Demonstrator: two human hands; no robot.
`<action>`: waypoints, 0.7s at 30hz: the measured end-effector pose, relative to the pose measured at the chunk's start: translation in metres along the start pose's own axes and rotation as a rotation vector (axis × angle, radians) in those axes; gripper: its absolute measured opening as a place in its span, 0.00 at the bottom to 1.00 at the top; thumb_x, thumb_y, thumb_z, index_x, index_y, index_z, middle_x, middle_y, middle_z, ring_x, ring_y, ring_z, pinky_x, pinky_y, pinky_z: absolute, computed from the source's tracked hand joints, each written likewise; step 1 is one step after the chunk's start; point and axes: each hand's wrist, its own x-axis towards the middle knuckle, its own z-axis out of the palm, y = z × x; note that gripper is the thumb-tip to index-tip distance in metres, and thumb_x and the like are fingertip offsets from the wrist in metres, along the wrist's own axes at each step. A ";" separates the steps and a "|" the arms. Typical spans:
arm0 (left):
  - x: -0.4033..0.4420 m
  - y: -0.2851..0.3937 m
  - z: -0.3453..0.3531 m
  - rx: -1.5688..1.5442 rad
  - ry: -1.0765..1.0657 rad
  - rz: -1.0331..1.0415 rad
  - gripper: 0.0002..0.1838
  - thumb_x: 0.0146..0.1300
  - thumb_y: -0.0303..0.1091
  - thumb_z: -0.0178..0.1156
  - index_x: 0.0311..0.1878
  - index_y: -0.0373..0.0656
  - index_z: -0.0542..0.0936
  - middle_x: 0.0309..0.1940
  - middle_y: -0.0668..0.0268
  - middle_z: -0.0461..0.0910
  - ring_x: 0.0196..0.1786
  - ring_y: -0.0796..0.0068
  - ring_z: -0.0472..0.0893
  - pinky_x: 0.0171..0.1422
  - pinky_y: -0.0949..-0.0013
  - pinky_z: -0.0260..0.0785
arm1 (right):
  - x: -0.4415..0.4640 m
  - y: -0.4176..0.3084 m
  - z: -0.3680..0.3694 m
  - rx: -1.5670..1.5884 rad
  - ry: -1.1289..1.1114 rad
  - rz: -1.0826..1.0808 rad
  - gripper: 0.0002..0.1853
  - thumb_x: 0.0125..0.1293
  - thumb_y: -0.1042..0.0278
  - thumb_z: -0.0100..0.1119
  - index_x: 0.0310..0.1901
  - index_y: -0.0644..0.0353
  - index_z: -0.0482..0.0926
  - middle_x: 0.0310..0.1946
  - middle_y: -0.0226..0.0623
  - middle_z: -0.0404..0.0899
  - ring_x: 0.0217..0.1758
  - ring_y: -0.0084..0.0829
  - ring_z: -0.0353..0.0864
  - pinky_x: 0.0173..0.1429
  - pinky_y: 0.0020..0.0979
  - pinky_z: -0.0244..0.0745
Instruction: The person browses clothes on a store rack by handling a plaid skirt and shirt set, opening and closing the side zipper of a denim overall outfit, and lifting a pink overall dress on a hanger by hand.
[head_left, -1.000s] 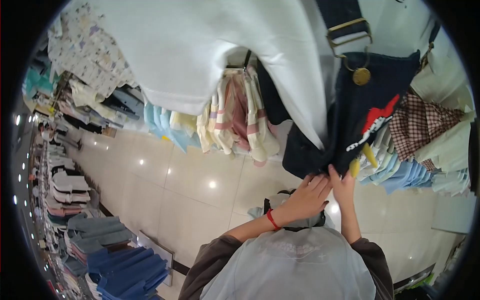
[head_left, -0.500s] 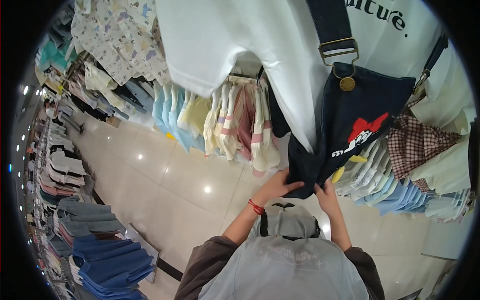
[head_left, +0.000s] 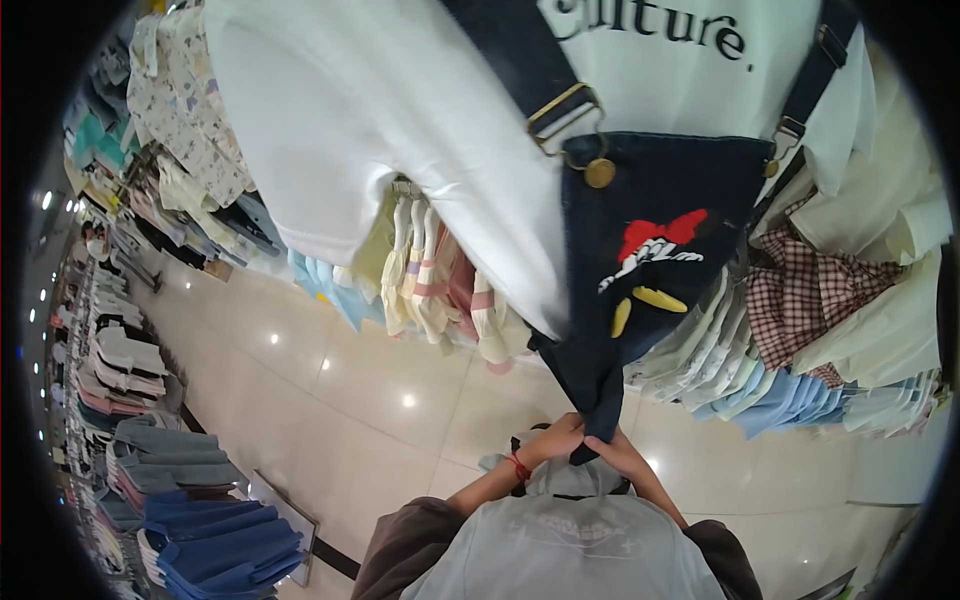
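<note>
The left hand (head_left: 560,437) and right hand (head_left: 618,455) are curled closed around the gathered lower end of those navy overalls (head_left: 690,185), hanging against a white shirt (head_left: 450,200); tiled floor (head_left: 390,360) lies open to the left, while hanging clothes (head_left: 720,340) crowd the right edge; the straps (head_left: 515,60) run out of view above, and cloth hides some fingers
</note>
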 end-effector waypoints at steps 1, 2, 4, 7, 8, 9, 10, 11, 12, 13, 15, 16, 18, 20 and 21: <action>0.000 0.026 -0.001 0.018 -0.070 -0.087 0.17 0.64 0.35 0.46 0.45 0.29 0.74 0.39 0.50 0.79 0.45 0.60 0.78 0.51 0.65 0.67 | -0.002 0.001 -0.006 0.053 -0.038 0.041 0.40 0.54 0.58 0.66 0.61 0.66 0.54 0.55 0.43 0.65 0.58 0.31 0.65 0.62 0.30 0.59; 0.001 0.037 0.002 -0.010 -0.068 -0.066 0.18 0.64 0.36 0.45 0.47 0.29 0.73 0.42 0.51 0.78 0.48 0.62 0.76 0.54 0.66 0.65 | -0.004 0.002 -0.010 0.107 -0.073 0.080 0.40 0.54 0.58 0.67 0.61 0.66 0.54 0.55 0.44 0.65 0.58 0.32 0.65 0.62 0.30 0.60; 0.003 0.049 0.008 -0.064 -0.074 -0.024 0.20 0.65 0.37 0.45 0.51 0.28 0.71 0.48 0.53 0.75 0.54 0.65 0.73 0.59 0.68 0.62 | -0.008 -0.023 -0.014 0.060 0.010 0.035 0.38 0.53 0.59 0.67 0.59 0.66 0.57 0.53 0.44 0.67 0.57 0.32 0.67 0.62 0.30 0.61; 0.004 0.010 0.016 -0.381 0.023 -0.202 0.23 0.67 0.39 0.42 0.59 0.30 0.65 0.57 0.57 0.69 0.62 0.68 0.65 0.65 0.69 0.54 | -0.002 -0.040 -0.019 0.103 0.072 0.065 0.33 0.54 0.66 0.66 0.57 0.66 0.59 0.51 0.42 0.67 0.54 0.32 0.70 0.57 0.30 0.65; 0.003 0.004 0.016 -0.309 -0.014 -0.188 0.23 0.68 0.39 0.42 0.60 0.32 0.64 0.57 0.58 0.68 0.61 0.68 0.66 0.64 0.69 0.57 | -0.004 -0.040 -0.021 0.135 0.083 0.088 0.31 0.54 0.70 0.66 0.56 0.66 0.60 0.51 0.41 0.67 0.52 0.32 0.71 0.55 0.29 0.68; 0.002 0.005 0.011 -0.238 -0.054 -0.170 0.23 0.68 0.39 0.41 0.61 0.34 0.64 0.57 0.58 0.68 0.60 0.68 0.66 0.62 0.69 0.59 | 0.002 -0.024 -0.024 0.059 0.068 0.007 0.28 0.53 0.74 0.65 0.53 0.64 0.62 0.46 0.39 0.70 0.47 0.29 0.73 0.50 0.27 0.71; 0.001 0.007 0.008 -0.170 -0.093 -0.151 0.23 0.69 0.39 0.40 0.62 0.35 0.63 0.57 0.59 0.67 0.60 0.69 0.67 0.61 0.69 0.61 | 0.005 -0.018 -0.023 0.014 0.071 -0.044 0.28 0.53 0.75 0.65 0.54 0.64 0.62 0.45 0.39 0.70 0.47 0.28 0.73 0.50 0.28 0.70; -0.003 0.008 0.005 -0.183 -0.102 -0.116 0.23 0.69 0.40 0.42 0.62 0.35 0.63 0.58 0.59 0.67 0.60 0.69 0.66 0.62 0.69 0.59 | 0.008 -0.012 -0.021 -0.035 0.074 -0.093 0.29 0.52 0.75 0.65 0.54 0.64 0.61 0.45 0.38 0.71 0.47 0.26 0.72 0.50 0.28 0.70; -0.008 0.012 0.003 -0.199 -0.108 -0.080 0.24 0.69 0.40 0.43 0.61 0.34 0.63 0.58 0.59 0.66 0.61 0.69 0.64 0.63 0.69 0.58 | 0.009 -0.011 -0.018 -0.087 0.074 -0.139 0.29 0.52 0.76 0.65 0.54 0.64 0.61 0.44 0.37 0.71 0.46 0.25 0.72 0.50 0.28 0.70; -0.014 0.019 0.002 -0.217 -0.110 -0.044 0.24 0.69 0.40 0.44 0.61 0.33 0.62 0.59 0.59 0.65 0.62 0.70 0.63 0.64 0.69 0.56 | 0.009 -0.013 -0.016 -0.114 0.102 -0.189 0.26 0.53 0.72 0.66 0.52 0.64 0.64 0.39 0.35 0.73 0.43 0.23 0.72 0.49 0.28 0.70; -0.018 0.046 0.013 -0.302 -0.043 0.030 0.20 0.66 0.34 0.49 0.58 0.33 0.66 0.55 0.59 0.69 0.58 0.73 0.67 0.60 0.70 0.60 | 0.007 -0.019 -0.018 -0.163 0.087 -0.140 0.26 0.52 0.66 0.67 0.50 0.65 0.67 0.36 0.39 0.75 0.40 0.29 0.74 0.47 0.30 0.70; -0.017 0.042 0.013 -0.190 0.033 -0.013 0.19 0.65 0.32 0.50 0.57 0.33 0.67 0.53 0.59 0.71 0.56 0.73 0.68 0.58 0.71 0.61 | 0.006 -0.024 -0.019 -0.189 0.071 -0.113 0.27 0.51 0.63 0.67 0.49 0.66 0.68 0.34 0.41 0.76 0.39 0.32 0.76 0.46 0.32 0.70; -0.018 0.036 0.010 0.037 0.195 -0.098 0.17 0.64 0.30 0.52 0.55 0.34 0.70 0.48 0.61 0.74 0.51 0.75 0.72 0.55 0.72 0.64 | -0.001 -0.027 -0.026 -0.209 -0.046 -0.045 0.21 0.55 0.64 0.65 0.46 0.63 0.69 0.31 0.32 0.75 0.34 0.21 0.73 0.40 0.25 0.69; -0.020 0.040 0.013 -0.039 0.324 -0.094 0.15 0.67 0.32 0.48 0.53 0.36 0.72 0.43 0.65 0.76 0.45 0.78 0.73 0.52 0.75 0.65 | -0.004 -0.017 -0.030 -0.122 -0.149 -0.101 0.20 0.56 0.64 0.65 0.46 0.62 0.69 0.30 0.31 0.74 0.31 0.19 0.72 0.37 0.24 0.68; -0.021 0.045 0.013 -0.128 0.380 -0.151 0.15 0.67 0.32 0.48 0.54 0.37 0.72 0.43 0.66 0.76 0.44 0.79 0.73 0.51 0.76 0.65 | -0.003 -0.012 -0.032 -0.075 -0.129 -0.095 0.19 0.56 0.65 0.64 0.46 0.61 0.69 0.30 0.30 0.74 0.31 0.18 0.71 0.36 0.23 0.68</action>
